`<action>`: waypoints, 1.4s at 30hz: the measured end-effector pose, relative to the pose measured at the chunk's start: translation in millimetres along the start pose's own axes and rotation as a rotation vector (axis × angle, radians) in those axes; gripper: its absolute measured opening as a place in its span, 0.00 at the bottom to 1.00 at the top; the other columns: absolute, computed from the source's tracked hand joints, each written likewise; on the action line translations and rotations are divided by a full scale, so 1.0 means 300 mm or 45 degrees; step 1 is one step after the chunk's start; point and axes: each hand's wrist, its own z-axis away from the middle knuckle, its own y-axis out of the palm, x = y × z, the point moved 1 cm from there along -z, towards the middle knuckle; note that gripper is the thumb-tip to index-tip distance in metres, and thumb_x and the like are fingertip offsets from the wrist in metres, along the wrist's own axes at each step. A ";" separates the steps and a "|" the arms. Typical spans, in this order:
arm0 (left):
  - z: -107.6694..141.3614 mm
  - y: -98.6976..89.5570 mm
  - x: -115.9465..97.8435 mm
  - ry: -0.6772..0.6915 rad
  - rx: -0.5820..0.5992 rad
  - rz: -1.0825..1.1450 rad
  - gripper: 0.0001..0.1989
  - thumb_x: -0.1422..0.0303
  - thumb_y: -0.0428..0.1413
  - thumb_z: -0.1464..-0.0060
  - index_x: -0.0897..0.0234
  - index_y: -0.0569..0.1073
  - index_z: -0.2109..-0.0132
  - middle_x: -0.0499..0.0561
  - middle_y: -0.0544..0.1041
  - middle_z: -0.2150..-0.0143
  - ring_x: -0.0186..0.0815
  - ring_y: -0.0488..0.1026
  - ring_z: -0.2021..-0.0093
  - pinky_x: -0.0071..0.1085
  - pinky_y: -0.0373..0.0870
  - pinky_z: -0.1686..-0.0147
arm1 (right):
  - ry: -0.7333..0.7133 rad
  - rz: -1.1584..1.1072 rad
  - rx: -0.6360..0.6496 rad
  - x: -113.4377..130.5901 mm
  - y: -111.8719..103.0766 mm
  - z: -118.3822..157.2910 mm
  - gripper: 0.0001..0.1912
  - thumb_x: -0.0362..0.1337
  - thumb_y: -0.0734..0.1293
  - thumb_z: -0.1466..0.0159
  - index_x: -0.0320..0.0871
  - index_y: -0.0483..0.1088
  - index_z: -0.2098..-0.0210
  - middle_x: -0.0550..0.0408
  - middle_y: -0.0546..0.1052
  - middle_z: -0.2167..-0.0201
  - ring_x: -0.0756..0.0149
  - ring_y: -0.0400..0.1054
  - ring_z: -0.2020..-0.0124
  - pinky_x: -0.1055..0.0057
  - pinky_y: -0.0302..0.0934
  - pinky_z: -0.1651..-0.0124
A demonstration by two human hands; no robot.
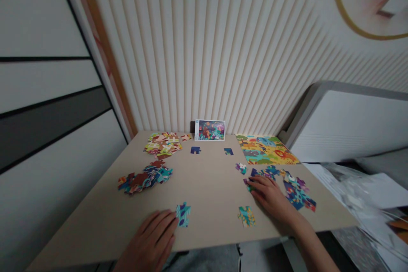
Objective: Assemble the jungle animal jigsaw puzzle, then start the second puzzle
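Pale vertical ribs cover the wall [197, 51] behind the light table [210, 187], and at the upper right a round gold-rimmed decoration [353, 27] is cut off by the border of the view. On the far edge of the table stands a picture card [211, 131], whose small print cannot be read; a dark object [192, 126] behind its left side is mostly hidden.

Near the left, the left hand [153, 238] lies low on the table with its fingers stretched and close together, and the fingertips touch a teal puzzle piece [184, 216]. Its thumb cannot be seen. Farther right, the right hand [269, 197] is reaching with bent fingers over a purple and green piece [247, 185], which is partly covered; whether the fingers pinch it, one cannot tell. This forearm and hand also hide a part of the right pile [295, 191].

Two dark blue pieces [195, 150] lie well apart before the card, and a yellow-teal piece [247, 216] lies near, left of the right forearm. At the left are a far pile [163, 143] and a nearer pile [146, 177], their lower pieces overlapped. Beyond the table's right side lies crumpled clear plastic [353, 187], its contents hard to make out.
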 end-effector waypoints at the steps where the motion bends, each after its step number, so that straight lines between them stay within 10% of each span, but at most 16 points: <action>1: 0.000 0.001 0.000 -0.009 0.008 -0.003 0.20 0.67 0.55 0.35 0.61 0.74 0.38 0.53 0.78 0.40 0.40 0.72 0.38 0.38 0.63 0.34 | -0.001 -0.006 0.009 -0.002 0.000 -0.006 0.22 0.45 0.62 0.27 0.55 0.71 0.36 0.49 0.73 0.36 0.51 0.65 0.35 0.42 0.53 0.30; 15: -0.056 -0.034 0.014 -0.060 0.044 0.098 0.21 0.68 0.53 0.34 0.62 0.72 0.36 0.55 0.76 0.38 0.41 0.71 0.39 0.38 0.64 0.36 | -0.036 -0.015 0.149 0.007 -0.025 -0.030 0.20 0.49 0.63 0.27 0.60 0.73 0.39 0.49 0.71 0.35 0.49 0.63 0.33 0.38 0.42 0.28; 20: -0.311 0.018 0.157 -0.069 0.186 0.095 0.19 0.71 0.47 0.31 0.67 0.72 0.37 0.60 0.76 0.38 0.45 0.70 0.37 0.46 0.61 0.33 | -0.115 0.021 0.101 0.031 -0.035 -0.200 0.22 0.46 0.57 0.24 0.53 0.72 0.37 0.48 0.68 0.32 0.52 0.60 0.31 0.44 0.47 0.28; 27: -0.653 0.277 0.336 -0.232 0.500 0.037 0.21 0.79 0.45 0.36 0.74 0.72 0.40 0.70 0.74 0.38 0.50 0.72 0.38 0.46 0.64 0.37 | -0.034 0.054 0.158 0.014 0.046 -0.521 0.24 0.39 0.55 0.25 0.44 0.68 0.34 0.43 0.65 0.30 0.54 0.59 0.29 0.52 0.53 0.30; 32: -0.594 0.347 0.331 -0.265 0.546 0.034 0.21 0.75 0.44 0.32 0.73 0.70 0.38 0.69 0.75 0.39 0.48 0.71 0.37 0.43 0.64 0.38 | -0.069 0.049 0.195 0.049 0.072 -0.517 0.20 0.40 0.56 0.25 0.49 0.71 0.39 0.46 0.70 0.33 0.53 0.66 0.34 0.45 0.53 0.31; 42: -0.527 0.291 0.325 -0.261 0.518 0.033 0.19 0.73 0.43 0.31 0.73 0.73 0.41 0.68 0.75 0.40 0.49 0.72 0.38 0.44 0.62 0.37 | -0.105 0.033 0.118 0.086 0.058 -0.438 0.22 0.38 0.56 0.26 0.45 0.71 0.38 0.43 0.70 0.33 0.53 0.65 0.34 0.51 0.56 0.32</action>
